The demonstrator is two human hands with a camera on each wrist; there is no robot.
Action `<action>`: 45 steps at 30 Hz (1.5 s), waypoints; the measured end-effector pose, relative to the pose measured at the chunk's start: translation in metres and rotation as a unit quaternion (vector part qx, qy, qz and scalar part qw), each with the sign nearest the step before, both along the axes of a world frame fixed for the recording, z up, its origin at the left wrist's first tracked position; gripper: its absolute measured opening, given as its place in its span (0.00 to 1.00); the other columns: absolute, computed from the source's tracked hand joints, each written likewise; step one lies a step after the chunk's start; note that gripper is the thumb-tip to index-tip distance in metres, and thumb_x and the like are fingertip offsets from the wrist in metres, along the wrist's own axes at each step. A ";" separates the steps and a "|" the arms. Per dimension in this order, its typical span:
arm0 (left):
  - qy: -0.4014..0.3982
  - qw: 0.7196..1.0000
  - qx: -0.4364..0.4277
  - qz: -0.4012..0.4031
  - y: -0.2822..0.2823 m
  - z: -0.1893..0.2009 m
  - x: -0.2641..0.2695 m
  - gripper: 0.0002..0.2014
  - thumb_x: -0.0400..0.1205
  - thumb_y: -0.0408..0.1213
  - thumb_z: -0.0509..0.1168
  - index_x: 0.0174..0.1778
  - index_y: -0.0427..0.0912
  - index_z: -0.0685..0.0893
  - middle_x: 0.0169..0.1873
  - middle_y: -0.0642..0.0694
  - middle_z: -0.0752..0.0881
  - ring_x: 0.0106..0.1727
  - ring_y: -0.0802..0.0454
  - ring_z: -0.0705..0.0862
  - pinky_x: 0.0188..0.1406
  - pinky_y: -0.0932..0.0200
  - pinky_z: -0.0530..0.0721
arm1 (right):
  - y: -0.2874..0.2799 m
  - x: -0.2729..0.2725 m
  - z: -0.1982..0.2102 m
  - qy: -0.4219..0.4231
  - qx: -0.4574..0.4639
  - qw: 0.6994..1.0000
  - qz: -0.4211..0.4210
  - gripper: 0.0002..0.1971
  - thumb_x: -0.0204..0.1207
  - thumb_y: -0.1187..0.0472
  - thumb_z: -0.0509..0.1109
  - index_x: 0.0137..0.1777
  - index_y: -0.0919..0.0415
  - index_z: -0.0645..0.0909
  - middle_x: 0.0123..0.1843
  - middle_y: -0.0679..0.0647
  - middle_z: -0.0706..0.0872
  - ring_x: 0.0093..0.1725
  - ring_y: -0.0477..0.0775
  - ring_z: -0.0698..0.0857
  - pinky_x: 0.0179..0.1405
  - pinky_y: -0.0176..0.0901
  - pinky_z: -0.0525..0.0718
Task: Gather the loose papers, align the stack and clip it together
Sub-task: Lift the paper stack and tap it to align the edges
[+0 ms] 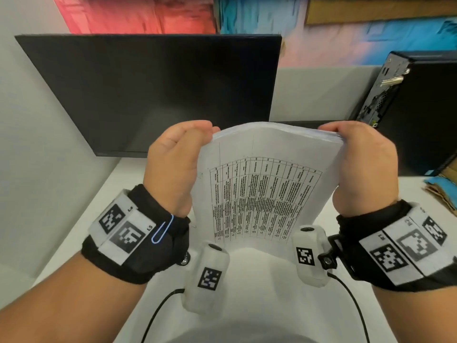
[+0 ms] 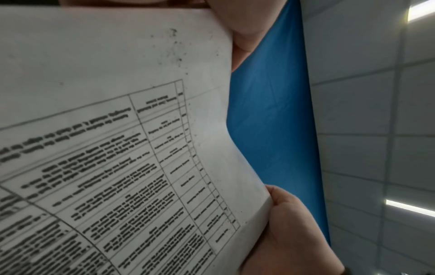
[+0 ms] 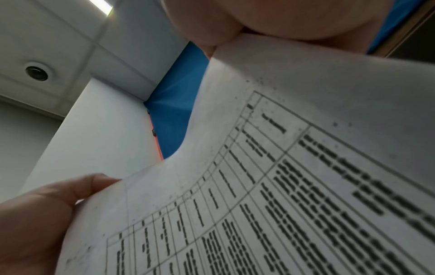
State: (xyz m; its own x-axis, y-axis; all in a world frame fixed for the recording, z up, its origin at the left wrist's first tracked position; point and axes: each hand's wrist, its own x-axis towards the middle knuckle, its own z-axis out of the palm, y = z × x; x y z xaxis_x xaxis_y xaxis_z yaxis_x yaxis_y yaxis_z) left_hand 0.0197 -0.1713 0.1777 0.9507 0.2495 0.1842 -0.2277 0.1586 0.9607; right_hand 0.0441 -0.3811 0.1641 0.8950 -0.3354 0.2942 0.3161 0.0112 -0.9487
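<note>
A: L to R, quick. What's on the far left?

B: Gray partition wall, then a dark monitor (image 1: pixel 153 95), screen off, standing at the back of the white counter (image 1: pixel 103 194).

A: Left hand?

B: Left hand (image 1: pixel 173 167) is up off the counter, grip curled round the left edge of the paper stack (image 1: pixel 267 184), fingers behind, thumb side toward the camera. A blue paper clip (image 1: pixel 162 230) sits hooked on the black wrist strap (image 1: pixel 138 246), not on the pages.

A: And the stack itself?

B: Held upright btwn both hands, above the counter, in front of the monitor. Top edge bows back, the sheets' edges showing there. Front page has a printed table, text too small to read. Left wrist view shows that same page (image 2: pixel 122 130) w/ fingers (image 2: pixel 289 232) wrapping its edge.

A: Right side?

B: Right hand (image 1: pixel 366 167) mirrors it: grip curled round the stack's right edge, fingers over the top corner. Right wrist cam has the page (image 3: pixel 282 167) close up and a thumb (image 3: pixel 47 204) at its edge. Past that, a black PC tower (image 1: pixel 408 107) at the counter's back right, and cardboard (image 1: pixel 442 186) at the far R edge.
</note>
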 end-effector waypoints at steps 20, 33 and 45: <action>-0.056 0.995 0.068 0.056 -0.006 -0.016 -0.007 0.14 0.65 0.51 0.65 0.41 0.51 0.89 0.37 0.50 0.89 0.43 0.51 0.87 0.41 0.56 0.83 | 0.018 -0.026 -0.009 -0.007 0.040 0.997 0.063 0.14 0.68 0.46 0.66 0.34 0.57 0.79 0.34 0.58 0.81 0.36 0.56 0.83 0.38 0.48 0.80; -0.020 0.988 0.149 0.041 -0.007 -0.035 -0.003 0.05 0.70 0.41 0.73 0.38 0.55 0.85 0.35 0.53 0.89 0.39 0.59 0.89 0.39 0.58 0.88 | 0.013 -0.021 -0.016 0.040 -0.026 0.996 0.076 0.11 0.68 0.65 0.76 0.43 0.47 0.82 0.41 0.44 0.88 0.37 0.36 0.89 0.43 0.37 0.89; -0.001 0.994 0.103 0.040 -0.007 -0.057 -0.009 0.07 0.71 0.35 0.74 0.38 0.54 0.87 0.35 0.59 0.92 0.43 0.59 0.90 0.39 0.60 0.89 | 0.015 -0.028 -0.026 0.059 -0.021 0.996 0.062 0.14 0.62 0.66 0.80 0.45 0.52 0.85 0.44 0.49 0.91 0.43 0.46 0.91 0.39 0.35 0.89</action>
State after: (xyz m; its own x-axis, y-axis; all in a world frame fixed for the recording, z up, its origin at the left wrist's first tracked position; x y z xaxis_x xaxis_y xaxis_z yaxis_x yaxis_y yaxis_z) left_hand 0.0105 -0.1786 0.1203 0.9288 0.2819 0.2404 -0.2330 -0.0598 0.9706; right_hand 0.0160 -0.3659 0.1384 0.9578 -0.2098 0.1965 0.2014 0.0019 -0.9795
